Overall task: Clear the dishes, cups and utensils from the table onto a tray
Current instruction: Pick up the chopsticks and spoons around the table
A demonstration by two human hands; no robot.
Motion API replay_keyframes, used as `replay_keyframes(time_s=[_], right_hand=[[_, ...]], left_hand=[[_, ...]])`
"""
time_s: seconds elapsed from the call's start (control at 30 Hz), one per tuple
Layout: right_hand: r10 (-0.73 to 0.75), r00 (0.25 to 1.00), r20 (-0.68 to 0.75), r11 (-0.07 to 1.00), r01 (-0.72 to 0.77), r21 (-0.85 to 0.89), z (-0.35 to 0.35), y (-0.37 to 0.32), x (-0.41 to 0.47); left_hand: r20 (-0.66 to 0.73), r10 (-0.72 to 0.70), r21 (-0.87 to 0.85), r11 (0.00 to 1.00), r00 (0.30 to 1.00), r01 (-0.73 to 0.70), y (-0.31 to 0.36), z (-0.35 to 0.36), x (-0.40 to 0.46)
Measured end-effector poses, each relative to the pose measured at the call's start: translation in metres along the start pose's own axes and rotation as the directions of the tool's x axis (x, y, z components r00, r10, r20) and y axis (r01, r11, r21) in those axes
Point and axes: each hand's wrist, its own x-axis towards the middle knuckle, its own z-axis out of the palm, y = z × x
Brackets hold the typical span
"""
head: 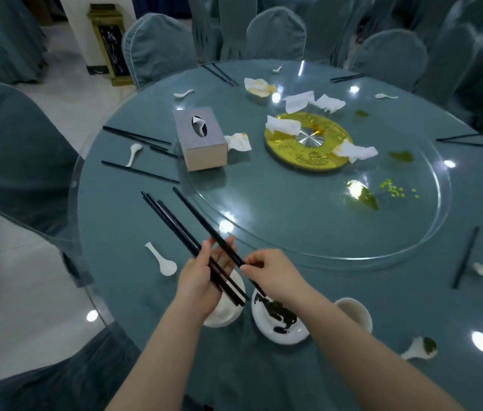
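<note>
Fingers (228, 247) of the left hand (201, 280) curl loosely round a bundle of black chopsticks (175, 221), which slants up toward the upper left of the frame; the right hand (273, 272) pinches the lower part of one more single black chopstick (204, 221) between thumb and fingertips, just beside the bundle.

Both hands hover low in the middle of the frame over the round table (353, 292), which fills most of the picture under a blue-green cloth. A glass turntable (308, 221) covers its centre, with a gold disc (302, 157) at the hub and crumpled napkins (311, 102) strewn over it. A grey tissue box (200, 137) stands left of the disc.

Beneath the hands sit a white bowl (225, 312) and a white plate (279, 330) smeared with dark leftovers, touching or nearly so. A white cup (353, 312) stands to the right of the plate. A white spoon (161, 261) lies left of the hands, another soiled spoon (421, 348) at lower right. More chopsticks (136, 134) lie at the left rim.
</note>
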Motion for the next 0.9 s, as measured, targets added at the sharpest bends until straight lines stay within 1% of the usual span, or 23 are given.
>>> replay_keyframes(time_s=[0.1, 0.17, 0.3, 0.4, 0.5, 0.57, 0.63, 0.73, 0.83, 0.9], right_hand=[[-0.012, 1.0, 0.003, 1.0, 0.012, 0.019, 0.014, -0.003, -0.01], [-0.006, 1.0, 0.006, 0.998, 0.006, 0.059, 0.025, -0.006, -0.013], [0.004, 1.0, 0.004, 0.988, -0.005, 0.156, 0.044, -0.017, -0.011], [0.003, 0.997, 0.072, 0.985, -0.016, 0.172, 0.053, -0.028, -0.006], [0.046, 0.989, 0.142, 0.962, -0.082, 0.261, 0.059, -0.037, 0.007], [0.082, 0.984, 0.161, 0.943, -0.129, 0.308, 0.062, -0.042, 0.019], [0.093, 0.982, 0.163, 0.938, -0.141, 0.316, 0.065, -0.046, 0.033], [0.082, 0.987, 0.135, 0.965, -0.113, 0.239, 0.076, -0.049, 0.061], [0.03, 0.995, 0.099, 1.0, -0.029, -0.01, 0.097, -0.053, 0.096], [0.013, 0.992, 0.127, 0.978, 0.014, -0.21, 0.113, -0.055, 0.117]], left_hand=[[0.005, -0.033, 0.048, 0.998, 0.999, 0.033, 0.001, -0.011, -0.007], [0.01, -0.027, 0.071, 0.997, 1.0, 0.026, 0.005, -0.02, -0.011], [-0.037, 0.015, 0.013, 1.0, 0.999, -0.014, 0.021, -0.041, -0.014], [-0.071, 0.048, 0.002, 0.999, 0.996, -0.048, 0.035, -0.058, -0.014], [-0.108, 0.086, -0.016, 0.996, 0.99, -0.088, 0.051, -0.075, -0.012], [-0.141, 0.102, -0.046, 0.993, 0.985, -0.11, 0.062, -0.086, -0.01], [-0.175, 0.115, -0.068, 0.989, 0.978, -0.129, 0.073, -0.098, -0.007], [-0.226, 0.129, -0.101, 0.983, 0.965, -0.155, 0.087, -0.116, -0.006], [-0.281, 0.139, -0.113, 0.978, 0.95, -0.177, 0.097, -0.136, -0.006], [-0.316, 0.144, -0.131, 0.972, 0.938, -0.193, 0.103, -0.148, -0.008]])
